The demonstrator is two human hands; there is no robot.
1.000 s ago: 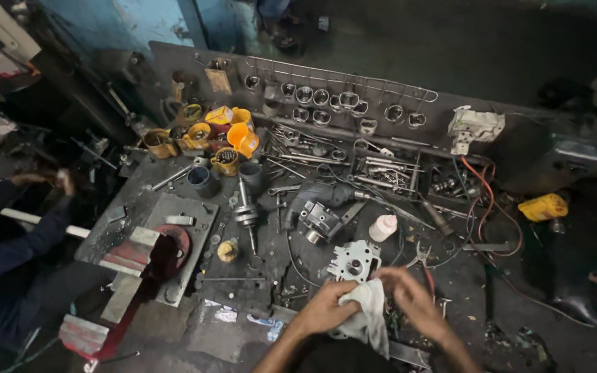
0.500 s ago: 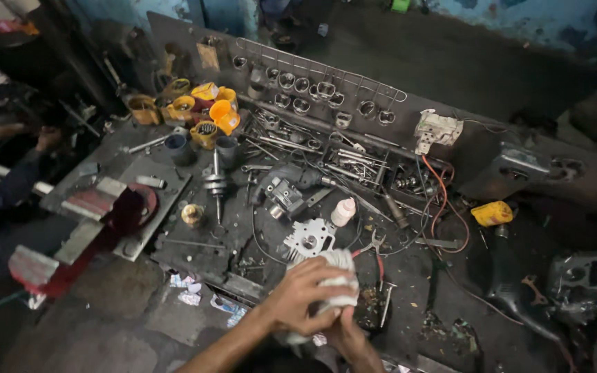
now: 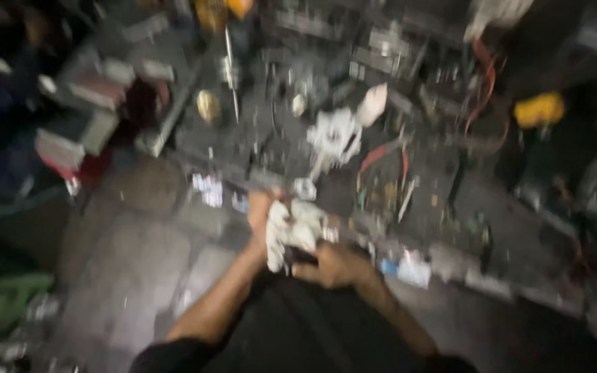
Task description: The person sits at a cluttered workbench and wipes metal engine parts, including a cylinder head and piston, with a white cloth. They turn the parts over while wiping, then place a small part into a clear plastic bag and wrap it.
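Now both hands have drawn back toward the body: left hand (image 3: 262, 211) and right hand (image 3: 336, 266) clench the white rag (image 3: 291, 231) together, just off the cluttered surface (image 3: 443, 207).

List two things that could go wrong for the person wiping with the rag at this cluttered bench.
1. Both hands, left and right, grip the rag at the bench edge; whatever is wrapped inside, hidden here, might slip and drop to the floor.
2. The metal casting and loose red wire lie close ahead; a careless elbow or rag could snag and drag them.
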